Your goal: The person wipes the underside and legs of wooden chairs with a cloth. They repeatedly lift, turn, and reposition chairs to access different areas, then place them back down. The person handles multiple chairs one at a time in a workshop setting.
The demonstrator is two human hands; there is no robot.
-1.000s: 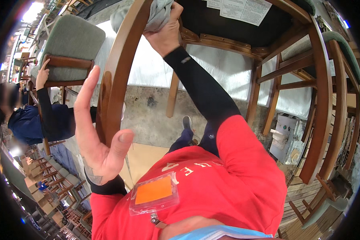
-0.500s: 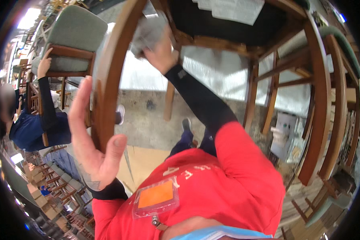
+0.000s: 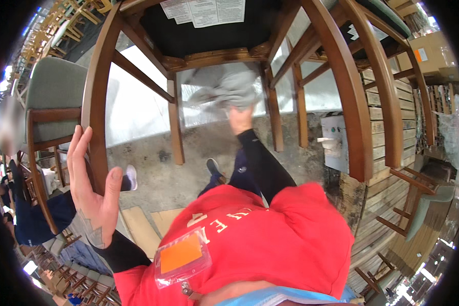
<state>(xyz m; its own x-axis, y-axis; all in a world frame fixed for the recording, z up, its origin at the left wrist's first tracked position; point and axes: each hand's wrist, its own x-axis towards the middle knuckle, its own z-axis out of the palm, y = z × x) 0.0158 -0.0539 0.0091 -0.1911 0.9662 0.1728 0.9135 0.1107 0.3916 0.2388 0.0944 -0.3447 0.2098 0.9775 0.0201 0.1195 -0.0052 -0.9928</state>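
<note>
Cloth (image 3: 224, 92) bunches above the right hand's (image 3: 241, 120) grip, against the chair (image 3: 99, 102).

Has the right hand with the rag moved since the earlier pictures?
Yes. The right hand and grey rag went from the curved left chair leg rightward, to under the seat frame.

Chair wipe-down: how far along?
Done: cannot tell, no leg shows a clear wiped or unwiped look. In hand: right hand rubs a grey cloth near the middle leg; left hand steadies the front leg. Left: cannot tell which legs remain.
</note>
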